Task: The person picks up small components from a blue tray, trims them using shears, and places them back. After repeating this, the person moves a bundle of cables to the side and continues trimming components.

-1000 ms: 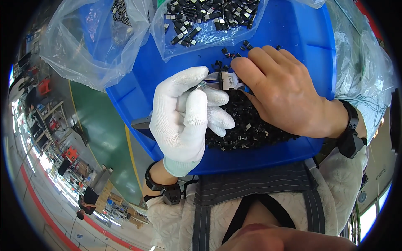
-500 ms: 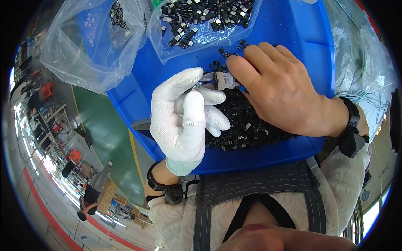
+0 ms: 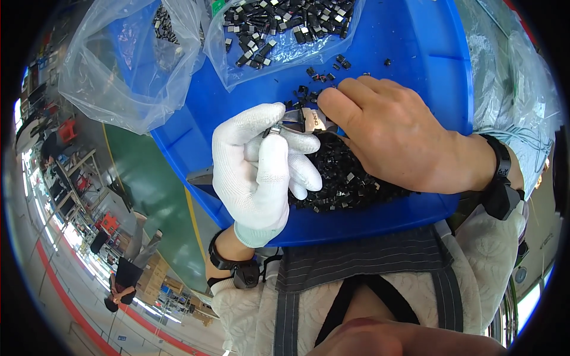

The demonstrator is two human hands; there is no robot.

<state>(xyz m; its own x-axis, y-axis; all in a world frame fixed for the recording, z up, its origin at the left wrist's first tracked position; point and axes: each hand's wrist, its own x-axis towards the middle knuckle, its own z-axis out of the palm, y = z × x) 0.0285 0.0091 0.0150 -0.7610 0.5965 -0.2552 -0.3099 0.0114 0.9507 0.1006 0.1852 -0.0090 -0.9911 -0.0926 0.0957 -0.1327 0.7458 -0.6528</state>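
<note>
My left hand (image 3: pixel 252 172), in a white knit glove, pinches a small metal-and-black part (image 3: pixel 274 129) between thumb and fingertip. My bare right hand (image 3: pixel 395 136) is closed around pliers (image 3: pixel 313 120) with a shiny metal head and a bit of blue handle; the rest is hidden in the palm. The pliers' tips reach to the small part at the gloved fingertips. Under both hands lies a pile of small black pieces (image 3: pixel 347 178) in a blue tray (image 3: pixel 409 35).
At the tray's far side a clear plastic bag (image 3: pixel 297 56) holds many black parts with metal ends. Another clear bag (image 3: pixel 124 77) hangs over the left rim with more parts. Loose bits (image 3: pixel 320 76) lie between. Wrapped plastic (image 3: pixel 499 77) stands at right. A person (image 3: pixel 127 276) is far left.
Both hands stay close together with the pliers at the small part. The right hand has shifted slightly down, and the pliers have tilted a little. The far person has moved slightly.
</note>
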